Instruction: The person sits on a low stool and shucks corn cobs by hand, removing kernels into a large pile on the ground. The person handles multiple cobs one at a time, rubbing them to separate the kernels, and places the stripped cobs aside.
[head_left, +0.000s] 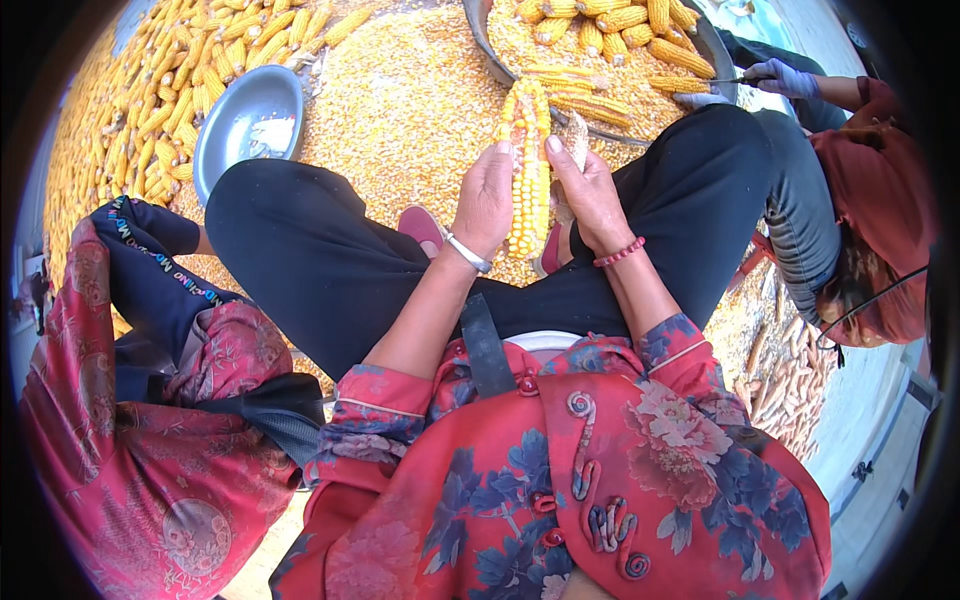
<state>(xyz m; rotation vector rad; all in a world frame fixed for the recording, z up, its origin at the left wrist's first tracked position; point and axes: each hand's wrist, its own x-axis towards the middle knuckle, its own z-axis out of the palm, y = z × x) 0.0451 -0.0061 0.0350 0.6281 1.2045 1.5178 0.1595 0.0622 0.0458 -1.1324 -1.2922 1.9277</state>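
Note:
An ear of yellow corn (531, 187) stands nearly upright between my hands, with some rows stripped down to the cob. My left hand (484, 199) grips its left side, the thumb lying along the kernels. My right hand (594, 201) has its thumb tip against the ear's right side. Tucked in that same hand is a bare corncob (578, 141), its lower part hidden by the fingers. Beneath both hands, loose kernels (390, 105) cover the ground between my knees.
A large basin (489, 54) ahead holds kernels and several ears. Left stand a grey bowl (225, 131) and a heap of ears (169, 97). At right, a co-worker's gloved hand (787, 79) holds a thin tool near an ear; bare cobs (795, 382) lie behind. Another person (150, 450) sits close at left.

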